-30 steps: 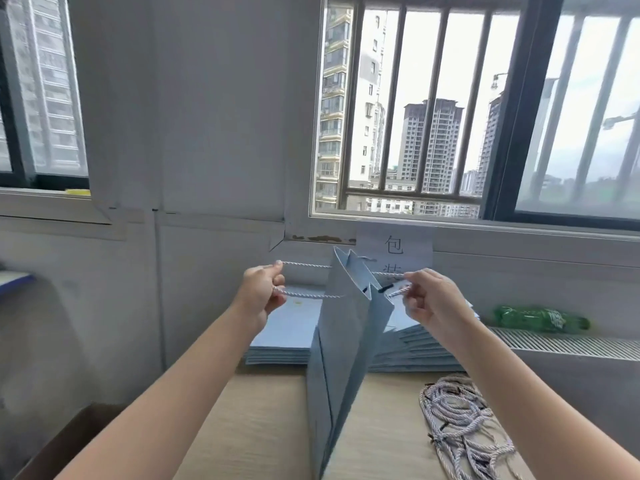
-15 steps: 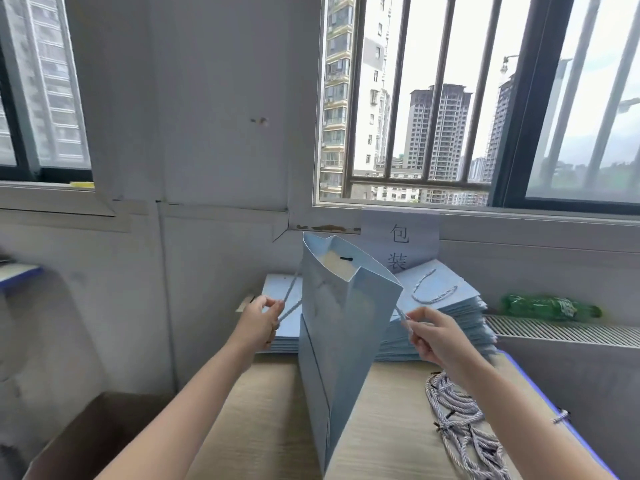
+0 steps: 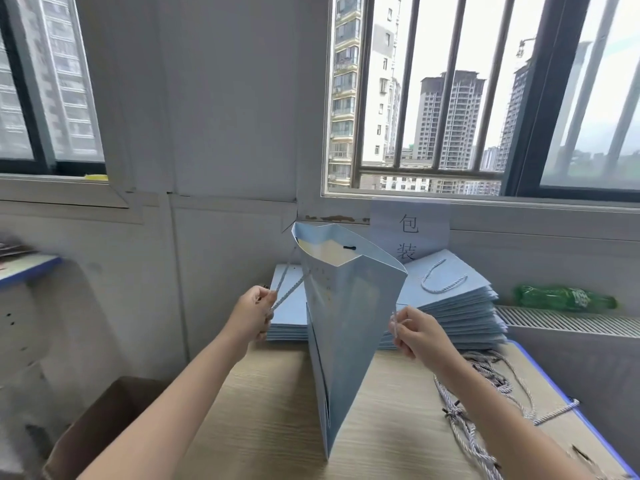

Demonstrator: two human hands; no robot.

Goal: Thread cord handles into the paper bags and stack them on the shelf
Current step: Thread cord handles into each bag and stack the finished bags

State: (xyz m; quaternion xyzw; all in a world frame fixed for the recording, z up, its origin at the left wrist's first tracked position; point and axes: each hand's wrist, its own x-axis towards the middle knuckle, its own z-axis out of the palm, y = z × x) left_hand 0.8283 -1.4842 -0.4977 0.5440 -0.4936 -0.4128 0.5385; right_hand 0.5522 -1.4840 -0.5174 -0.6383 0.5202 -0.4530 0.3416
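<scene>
A light blue paper bag [image 3: 349, 327] stands upright on the wooden table [image 3: 270, 427], its mouth spread open at the top. My left hand [image 3: 252, 315] grips a white twisted cord handle [image 3: 289, 289] that runs up to the bag's left side. My right hand [image 3: 417, 332] pinches the cord handle on the bag's right side, level with the left hand. Behind the bag lie two stacks of flat blue bags [image 3: 457, 306]; the top one on the right carries a cord handle [image 3: 441, 284].
A heap of loose white cords [image 3: 474, 420] lies on the table at the right. A green plastic bottle [image 3: 564, 298] lies on the ledge beyond. A cardboard box [image 3: 100, 424] sits low left. A blue-edged shelf [image 3: 27, 266] juts out at far left.
Both hands have come down from the bag's top to its sides, pulling the cords outward. The bag's mouth has opened wide.
</scene>
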